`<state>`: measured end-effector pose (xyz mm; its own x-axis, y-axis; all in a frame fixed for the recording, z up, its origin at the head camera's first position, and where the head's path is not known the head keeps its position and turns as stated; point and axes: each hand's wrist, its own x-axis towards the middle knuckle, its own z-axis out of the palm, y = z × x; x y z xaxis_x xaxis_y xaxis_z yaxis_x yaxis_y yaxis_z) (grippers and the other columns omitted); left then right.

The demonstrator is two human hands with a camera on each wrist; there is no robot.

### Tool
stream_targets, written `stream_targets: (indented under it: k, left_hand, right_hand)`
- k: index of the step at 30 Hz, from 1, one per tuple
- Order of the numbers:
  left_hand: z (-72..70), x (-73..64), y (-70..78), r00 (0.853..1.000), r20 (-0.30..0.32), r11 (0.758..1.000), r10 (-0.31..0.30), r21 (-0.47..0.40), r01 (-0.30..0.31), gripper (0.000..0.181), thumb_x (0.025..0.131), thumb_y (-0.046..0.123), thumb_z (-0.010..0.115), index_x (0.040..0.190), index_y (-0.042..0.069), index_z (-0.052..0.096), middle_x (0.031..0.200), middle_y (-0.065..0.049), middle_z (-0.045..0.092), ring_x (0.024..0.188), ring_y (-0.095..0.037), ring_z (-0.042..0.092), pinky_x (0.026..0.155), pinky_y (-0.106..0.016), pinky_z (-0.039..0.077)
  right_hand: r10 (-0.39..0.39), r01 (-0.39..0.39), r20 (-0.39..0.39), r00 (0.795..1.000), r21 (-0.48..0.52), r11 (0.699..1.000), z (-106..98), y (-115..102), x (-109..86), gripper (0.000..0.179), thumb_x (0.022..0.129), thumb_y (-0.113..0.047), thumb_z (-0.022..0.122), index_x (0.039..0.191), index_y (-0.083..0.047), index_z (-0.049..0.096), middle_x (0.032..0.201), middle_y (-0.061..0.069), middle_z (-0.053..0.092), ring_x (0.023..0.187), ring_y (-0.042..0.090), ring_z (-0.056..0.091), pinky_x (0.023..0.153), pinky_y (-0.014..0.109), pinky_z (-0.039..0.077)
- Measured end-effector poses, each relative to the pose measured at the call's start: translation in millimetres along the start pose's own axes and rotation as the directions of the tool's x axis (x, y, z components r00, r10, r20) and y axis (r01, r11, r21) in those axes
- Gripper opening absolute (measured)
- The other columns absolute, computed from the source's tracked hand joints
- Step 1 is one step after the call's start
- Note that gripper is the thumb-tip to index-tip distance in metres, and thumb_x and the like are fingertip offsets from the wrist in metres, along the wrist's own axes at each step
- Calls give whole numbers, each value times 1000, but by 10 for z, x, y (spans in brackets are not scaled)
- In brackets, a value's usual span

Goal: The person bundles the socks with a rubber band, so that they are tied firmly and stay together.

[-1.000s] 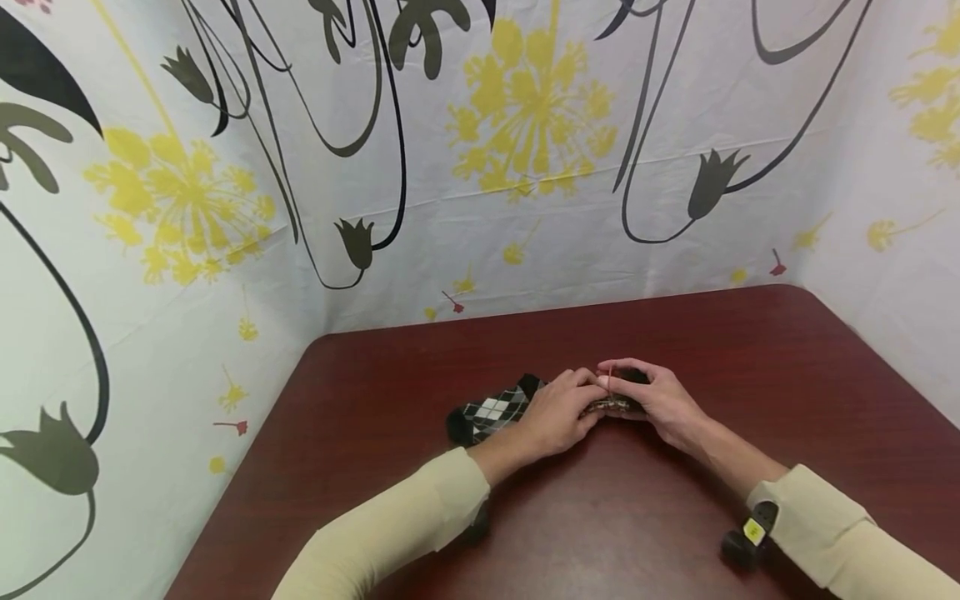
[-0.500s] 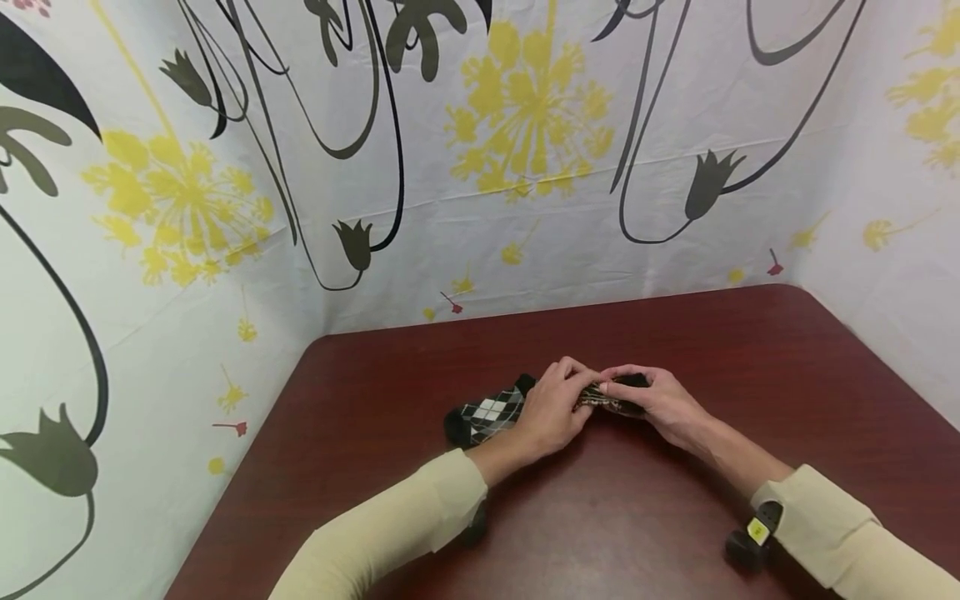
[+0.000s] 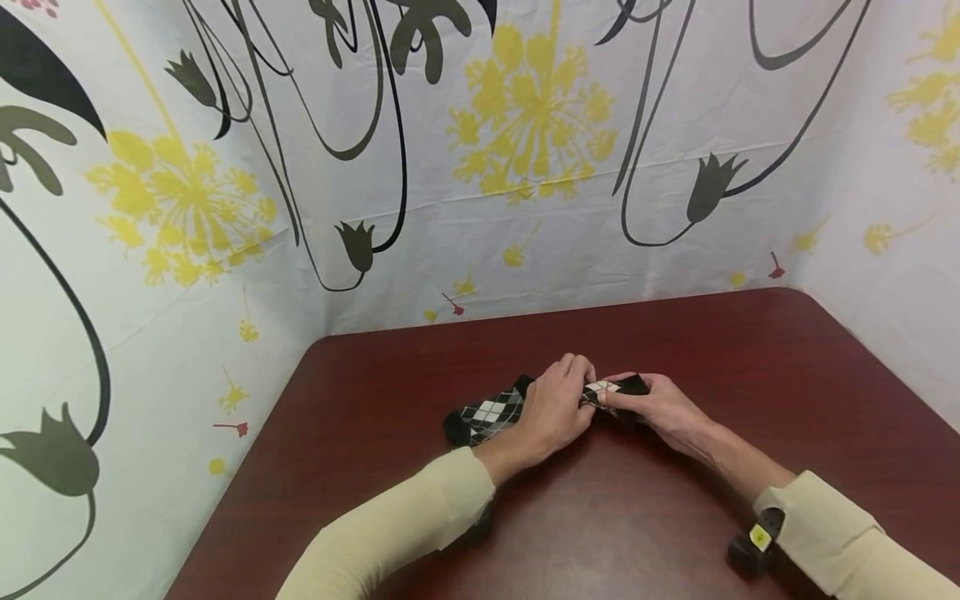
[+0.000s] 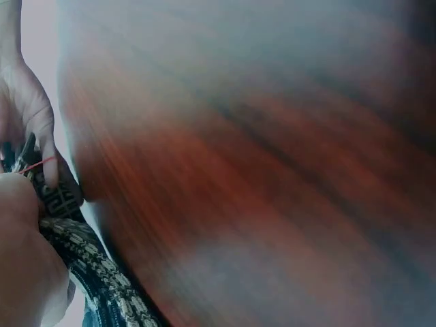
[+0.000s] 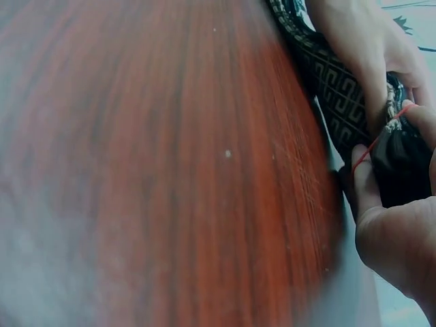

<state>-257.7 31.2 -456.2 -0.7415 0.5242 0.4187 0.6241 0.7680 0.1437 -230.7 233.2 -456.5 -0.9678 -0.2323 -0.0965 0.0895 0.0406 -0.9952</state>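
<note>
Between the hands, in the head view, is a bundle of patterned socks (image 3: 600,390), white-and-black argyle side up. My left hand (image 3: 557,404) grips its left part with fingers curled over. At its black end my right hand (image 3: 663,408) holds it, thumb in front and fingers behind. The right wrist view shows a thin red band (image 5: 378,139) stretched across the black cloth, between the right thumb and a finger. A black key-patterned sock (image 5: 337,92) shows there too. Left of my left hand, an argyle sock part (image 3: 491,414) with a black tip sticks out.
A dark red wooden table (image 3: 622,517) lies under both hands. White cloth with flower prints (image 3: 536,108) hangs along its back and sides. A black wrist camera (image 3: 750,550) sits by the right sleeve, close over the tabletop.
The bundle has turned, so argyle faces up where beige-patterned cloth showed before. The red band, visible at first in the head view, no longer shows there. My left hand shifted slightly left.
</note>
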Motion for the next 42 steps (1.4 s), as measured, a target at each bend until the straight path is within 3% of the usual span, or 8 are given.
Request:
stream_targets:
  k: [4, 8, 13, 16, 26, 33, 39, 42]
  left_hand:
    - [5, 19, 30, 999, 32, 1000, -25, 10, 25, 31, 94, 21, 76, 113, 21, 52, 103, 8, 53, 89, -11, 55, 67, -26, 48]
    - [-50, 37, -10, 987, 152, 995, 44, -93, -30, 38, 97, 24, 71, 130, 18, 54, 118, 5, 60, 101, -12, 60, 82, -29, 52]
    - [-187, 65, -162, 926, 365, 907, 102, -417, 64, 48, 111, 52, 51, 149, 24, 49, 143, 4, 60, 129, -9, 59, 105, -34, 49]
    - [-212, 94, -221, 897, 431, 882, 98, -455, 123, 53, 110, 59, 44, 150, 24, 50, 144, 3, 61, 132, -10, 58, 106, -35, 49]
    - [-106, 92, -202, 897, 442, 888, 4, -413, 200, 50, 110, 54, 50, 142, 16, 53, 110, 2, 69, 85, -10, 64, 78, -30, 50]
    - [-80, 72, -199, 917, 398, 857, -37, -458, 234, 46, 111, 55, 49, 141, 20, 55, 128, 4, 68, 109, -8, 65, 89, -32, 52]
    - [-142, 113, -281, 874, 482, 771, 60, -579, 266, 39, 115, 48, 40, 139, 20, 56, 111, 3, 64, 93, -13, 59, 82, -33, 46]
    - [-157, 131, -322, 864, 495, 752, 96, -605, 262, 37, 116, 43, 40, 137, 17, 56, 113, 4, 62, 95, -12, 58, 83, -32, 46]
  right_hand:
    - [-4, 4, -17, 1000, 24, 1000, 13, 14, -1, 44, 100, -15, 77, 131, 13, 63, 107, 4, 73, 92, 11, 68, 78, 26, 57]
    - [-18, 18, -39, 999, 13, 1000, 3, 20, 7, 44, 98, -14, 78, 130, 14, 63, 106, 4, 73, 92, 10, 68, 78, 26, 57]
    - [-35, 35, -13, 999, 2, 999, -60, 1, 2, 31, 100, -12, 77, 120, 10, 71, 100, 3, 74, 88, 11, 68, 77, 27, 58]
    - [-25, 25, 13, 1000, 39, 999, -89, -28, 6, 28, 100, -11, 76, 119, 9, 72, 101, 4, 75, 89, 11, 71, 80, 28, 60]
    - [16, -24, 79, 997, 101, 995, -52, -47, 4, 44, 102, -9, 73, 132, 19, 55, 113, 15, 69, 96, 18, 75, 87, 37, 61]
    - [11, -21, 102, 995, 96, 995, -79, -27, 32, 43, 104, -9, 71, 133, 17, 54, 112, 18, 70, 95, 22, 76, 87, 39, 62]
    - [8, -12, 87, 996, 47, 999, -106, -62, 54, 48, 105, -11, 69, 135, 21, 49, 113, 21, 68, 91, 26, 77, 86, 40, 62]
    - [2, -5, 80, 997, 37, 999, -96, -80, 78, 49, 105, -13, 70, 135, 20, 50, 112, 21, 69, 89, 26, 77, 84, 39, 63]
